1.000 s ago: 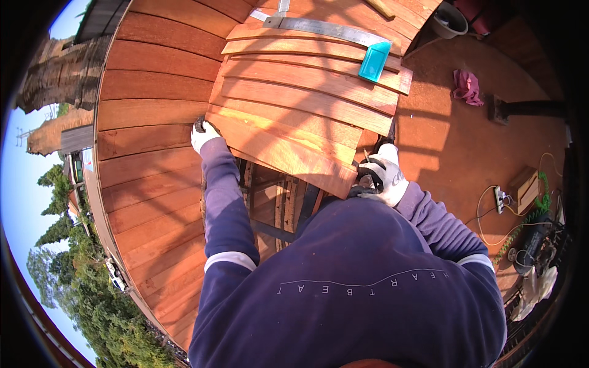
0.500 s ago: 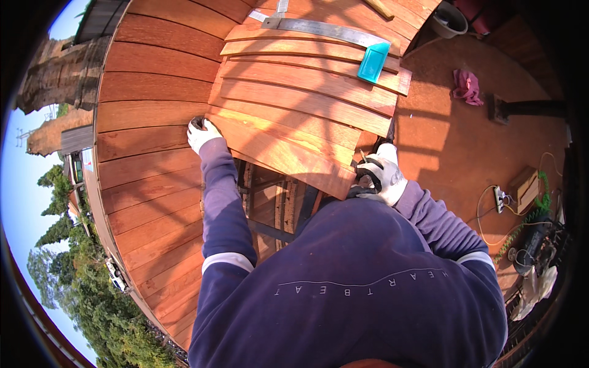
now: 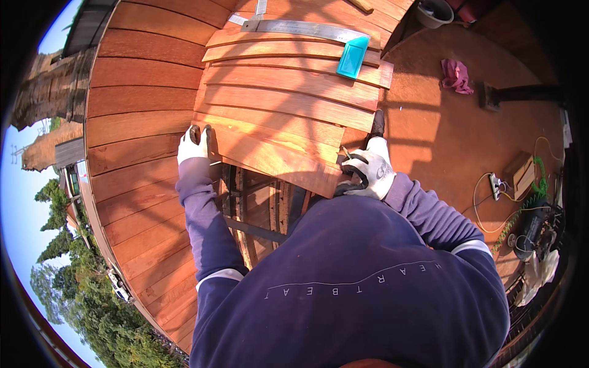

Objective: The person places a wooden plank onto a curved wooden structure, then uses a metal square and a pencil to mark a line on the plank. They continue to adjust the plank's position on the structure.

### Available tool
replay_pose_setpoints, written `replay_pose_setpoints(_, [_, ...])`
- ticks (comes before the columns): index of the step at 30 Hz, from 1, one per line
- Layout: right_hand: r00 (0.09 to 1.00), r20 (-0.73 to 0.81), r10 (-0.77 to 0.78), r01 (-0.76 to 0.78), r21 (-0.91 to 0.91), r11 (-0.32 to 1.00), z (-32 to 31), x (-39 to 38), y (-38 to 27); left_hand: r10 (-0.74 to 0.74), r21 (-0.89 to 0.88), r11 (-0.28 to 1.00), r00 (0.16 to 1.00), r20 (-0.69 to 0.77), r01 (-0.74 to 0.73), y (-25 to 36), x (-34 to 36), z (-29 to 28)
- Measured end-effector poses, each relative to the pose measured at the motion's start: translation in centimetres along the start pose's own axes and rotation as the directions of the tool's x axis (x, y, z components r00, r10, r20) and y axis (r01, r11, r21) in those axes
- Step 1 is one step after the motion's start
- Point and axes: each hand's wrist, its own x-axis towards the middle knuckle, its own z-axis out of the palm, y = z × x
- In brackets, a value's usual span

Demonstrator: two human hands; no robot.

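Observation:
A loose reddish wooden plank (image 3: 276, 153) lies nearest me, beside a row of similar planks on a dark metal frame. At its left end is my left hand (image 3: 195, 144), in a white glove with dark fingertips. Its thumb and fingers are spread against the plank's corner. By the plank's right end, my right hand (image 3: 374, 170) is gloved alike, its fingers curled round a thin pencil (image 3: 346, 151). Part of this hand's grip is hidden. Across the farther planks rests a try square with a steel blade (image 3: 300, 27) and a turquoise handle (image 3: 353, 58).
Fixed boards (image 3: 138, 147) curve along my left, with trees (image 3: 86, 300) beyond. Metal bars (image 3: 261, 228) cross an opening below the plank. On the right-hand floor are a pink cloth (image 3: 456, 76), a power strip (image 3: 495, 186) with cords and a green coiled hose (image 3: 540, 178).
The whole view has shifted slightly, so things sit farther left. My left hand has slid a little toward me along the plank's end, its thumb and fingers spreading. My right hand stays at the other end.

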Motion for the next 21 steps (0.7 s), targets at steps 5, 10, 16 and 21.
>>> replay_pose_setpoints(5, [0.999, -0.027, -0.035, 0.035, -0.014, 0.999, -0.5, 0.0, 0.5, 0.119, 0.122, 0.982, 0.975, 0.186, -0.143, 8.2, -6.2, -3.8])
replay_pose_setpoints(10, [0.989, -0.15, -0.014, 0.024, 0.065, 0.998, -2.2, 0.4, 0.2, 0.061, 0.31, 0.934, 0.937, 0.344, -0.175, 11.9, -9.9, -3.8])
replay_pose_setpoints(16, [0.948, -0.007, 0.319, -0.106, 0.936, 0.335, -4.5, 6.1, -3.4, 0.074, 0.302, 0.925, 0.888, 0.453, -0.231, 11.6, -9.8, -3.2])
replay_pose_setpoints(21, [0.99, 0.048, 0.13, -0.117, 0.796, 0.594, -2.7, 16.8, -3.7, 0.005, 0.294, 0.937, 0.851, 0.525, -0.187, 12.6, -9.2, -3.6])
